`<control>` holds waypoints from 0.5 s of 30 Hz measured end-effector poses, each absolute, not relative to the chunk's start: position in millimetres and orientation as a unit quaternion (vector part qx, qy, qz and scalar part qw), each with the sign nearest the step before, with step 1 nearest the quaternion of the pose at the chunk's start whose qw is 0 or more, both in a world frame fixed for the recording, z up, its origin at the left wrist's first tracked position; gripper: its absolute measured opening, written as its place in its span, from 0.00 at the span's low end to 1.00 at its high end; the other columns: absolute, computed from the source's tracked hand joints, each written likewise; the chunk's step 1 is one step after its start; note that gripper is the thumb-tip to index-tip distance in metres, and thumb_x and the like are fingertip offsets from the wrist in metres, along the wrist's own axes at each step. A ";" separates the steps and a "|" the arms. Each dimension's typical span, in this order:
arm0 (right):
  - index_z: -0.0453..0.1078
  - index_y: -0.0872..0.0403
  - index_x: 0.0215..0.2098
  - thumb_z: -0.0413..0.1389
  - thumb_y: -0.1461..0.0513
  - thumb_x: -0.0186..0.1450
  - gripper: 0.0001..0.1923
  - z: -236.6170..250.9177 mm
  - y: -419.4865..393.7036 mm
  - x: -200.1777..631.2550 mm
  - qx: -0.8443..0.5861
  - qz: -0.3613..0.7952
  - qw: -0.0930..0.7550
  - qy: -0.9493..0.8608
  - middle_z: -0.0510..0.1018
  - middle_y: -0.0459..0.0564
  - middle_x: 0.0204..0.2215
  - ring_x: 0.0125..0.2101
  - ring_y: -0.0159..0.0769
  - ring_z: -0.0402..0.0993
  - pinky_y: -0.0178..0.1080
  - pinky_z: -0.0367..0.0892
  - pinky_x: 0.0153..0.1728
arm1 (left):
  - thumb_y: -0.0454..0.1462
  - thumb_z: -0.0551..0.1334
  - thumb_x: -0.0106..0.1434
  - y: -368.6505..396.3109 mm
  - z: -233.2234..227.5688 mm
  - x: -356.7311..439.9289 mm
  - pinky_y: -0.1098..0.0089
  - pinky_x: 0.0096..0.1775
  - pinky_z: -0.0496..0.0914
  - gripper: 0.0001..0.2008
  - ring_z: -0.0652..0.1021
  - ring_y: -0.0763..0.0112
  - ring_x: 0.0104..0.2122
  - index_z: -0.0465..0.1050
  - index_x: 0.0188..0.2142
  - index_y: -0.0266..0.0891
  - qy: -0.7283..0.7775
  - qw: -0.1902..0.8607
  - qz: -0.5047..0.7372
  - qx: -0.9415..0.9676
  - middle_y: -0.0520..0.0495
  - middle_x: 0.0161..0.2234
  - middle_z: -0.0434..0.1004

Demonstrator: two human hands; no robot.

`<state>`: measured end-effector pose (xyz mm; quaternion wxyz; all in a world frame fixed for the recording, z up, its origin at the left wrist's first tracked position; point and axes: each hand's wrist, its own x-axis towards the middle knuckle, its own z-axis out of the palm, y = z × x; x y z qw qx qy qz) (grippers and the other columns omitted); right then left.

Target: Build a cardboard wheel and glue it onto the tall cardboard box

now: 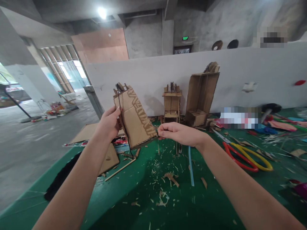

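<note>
Our left hand [109,123] grips the upper left edge of a cardboard panel [134,116], thumb on the near face and fingers wrapped behind, holding it up off the table and tilted. A thin black cord [124,127] runs down the panel's face just beside our thumb and trails below toward the table. Our right hand [181,133] is closed in a pinch at the panel's lower right corner, fingertips touching its edge; whether it holds something small there we cannot tell.

Below both hands lies the green table [144,204], strewn with cardboard scraps [168,182]. Just under our right wrist a pale blue straw [190,164] lies flat. To the right of that wrist rest scissors with red and yellow handles [244,156]. Beyond our right hand, against a white partition [240,67], stand a small cardboard tower [171,103] and a taller cardboard box structure [201,94]. Under our left forearm lie a flat cardboard sheet [109,159] and a wooden stick [120,170].
</note>
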<state>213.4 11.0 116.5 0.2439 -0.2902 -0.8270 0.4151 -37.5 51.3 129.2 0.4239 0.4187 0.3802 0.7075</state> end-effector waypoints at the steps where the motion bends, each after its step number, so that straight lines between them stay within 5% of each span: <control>1: 0.64 0.53 0.32 0.48 0.55 0.68 0.11 116.7 10.4 213.3 -0.276 0.422 0.245 -0.828 0.69 0.46 0.33 0.39 0.33 0.67 0.37 0.59 0.42 | 0.32 0.62 0.55 51.2 129.3 -38.3 0.79 0.19 0.68 0.02 0.73 0.77 0.18 0.72 0.29 0.38 0.384 0.424 0.707 0.416 0.53 0.23 0.74; 6: 0.65 0.53 0.34 0.48 0.53 0.67 0.13 119.9 9.8 213.7 -0.273 0.392 0.271 -0.836 0.71 0.48 0.33 0.35 0.32 0.67 0.37 0.61 0.38 | 0.32 0.60 0.58 49.3 134.1 -45.9 0.78 0.17 0.65 0.02 0.70 0.78 0.15 0.71 0.30 0.40 0.411 0.410 0.709 0.401 0.56 0.22 0.71; 10: 0.69 0.53 0.35 0.47 0.55 0.67 0.13 113.4 20.3 219.9 -0.412 0.217 0.258 -0.846 0.76 0.51 0.32 0.30 0.35 0.69 0.39 0.62 0.33 | 0.30 0.59 0.59 49.8 137.6 -50.8 0.77 0.18 0.63 0.05 0.71 0.76 0.17 0.69 0.32 0.41 0.406 0.418 0.728 0.361 0.56 0.23 0.72; 15: 0.70 0.58 0.47 0.49 0.58 0.65 0.16 94.1 32.8 219.1 -0.454 0.104 0.266 -0.844 0.74 0.61 0.45 0.44 0.45 0.70 0.45 0.61 0.44 | 0.30 0.57 0.62 51.0 139.0 -51.9 0.75 0.21 0.67 0.05 0.73 0.75 0.19 0.69 0.34 0.40 0.400 0.445 0.722 0.346 0.54 0.24 0.74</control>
